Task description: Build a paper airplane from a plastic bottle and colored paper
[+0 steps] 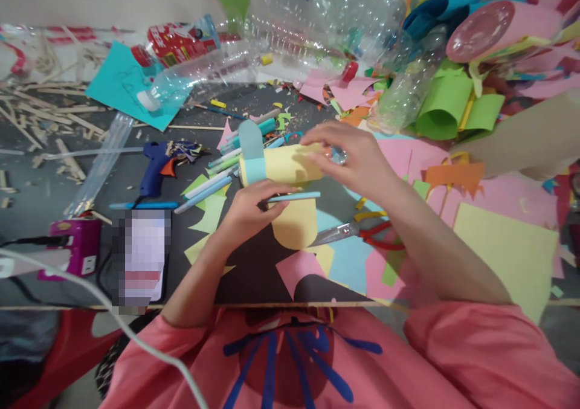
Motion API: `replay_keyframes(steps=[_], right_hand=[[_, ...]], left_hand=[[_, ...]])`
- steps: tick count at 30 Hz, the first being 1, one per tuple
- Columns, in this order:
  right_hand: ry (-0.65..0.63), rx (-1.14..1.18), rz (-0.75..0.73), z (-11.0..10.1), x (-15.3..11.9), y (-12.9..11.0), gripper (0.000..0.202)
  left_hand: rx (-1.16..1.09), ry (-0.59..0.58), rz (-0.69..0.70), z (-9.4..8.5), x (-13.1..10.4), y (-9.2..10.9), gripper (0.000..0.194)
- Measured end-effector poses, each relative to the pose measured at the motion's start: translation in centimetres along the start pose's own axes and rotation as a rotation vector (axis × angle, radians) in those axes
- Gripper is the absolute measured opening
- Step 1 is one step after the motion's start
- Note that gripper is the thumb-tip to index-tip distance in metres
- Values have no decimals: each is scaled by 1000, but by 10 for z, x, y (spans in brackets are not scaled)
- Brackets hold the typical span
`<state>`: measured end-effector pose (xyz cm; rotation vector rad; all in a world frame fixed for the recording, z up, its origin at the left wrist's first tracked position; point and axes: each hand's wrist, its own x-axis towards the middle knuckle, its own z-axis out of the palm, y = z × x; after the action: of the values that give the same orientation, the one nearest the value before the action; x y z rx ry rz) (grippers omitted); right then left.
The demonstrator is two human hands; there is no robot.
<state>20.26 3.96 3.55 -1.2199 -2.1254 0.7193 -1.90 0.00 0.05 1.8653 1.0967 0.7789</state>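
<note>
A small bottle wrapped in yellow paper (285,162) lies on its side, with a light blue paper band (254,168) round its base end. Above that end a rounded blue paper tab (251,138) sticks up. My right hand (344,152) curls its fingers over the bottle's neck end. Close below the bottle, my left hand (256,206) pinches a thin light blue pen (296,196) that points right. Beneath it lies a yellow paper piece with a rounded end (295,228). Scissors (348,232) with red and yellow handles rest beside this piece.
Left of my hands are a blue glue gun (158,164), a phone (144,246) and a purple power box (75,249). Several markers (208,188) lie behind my left hand. Plastic bottles (203,70) fill the back. Paper scraps (348,264) and a green paper roll (446,107) sit right.
</note>
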Motion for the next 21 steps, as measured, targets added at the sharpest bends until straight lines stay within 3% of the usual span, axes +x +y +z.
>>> replay_keyframes(steps=[3, 7, 12, 14, 17, 20, 21], right_hand=[[114, 108, 61, 14, -30, -12, 33], [78, 415, 264, 42, -54, -15, 49], [-45, 724, 403, 65, -53, -14, 53], [-41, 780, 433, 68, -52, -14, 50], [-3, 804, 498, 68, -52, -12, 46], [-7, 827, 534, 69, -53, -8, 42], [-17, 838, 531, 70, -53, -7, 40]], left_hand=[[-63, 85, 47, -2, -3, -3, 12], [-122, 194, 178, -3, -7, -9, 10], [-18, 132, 405, 3, -6, -13, 7], [78, 143, 426, 3, -7, -10, 10], [189, 338, 265, -10, -11, -2, 17], [248, 626, 3, -46, -17, -2, 25], [348, 648, -73, -62, -19, -5, 27]])
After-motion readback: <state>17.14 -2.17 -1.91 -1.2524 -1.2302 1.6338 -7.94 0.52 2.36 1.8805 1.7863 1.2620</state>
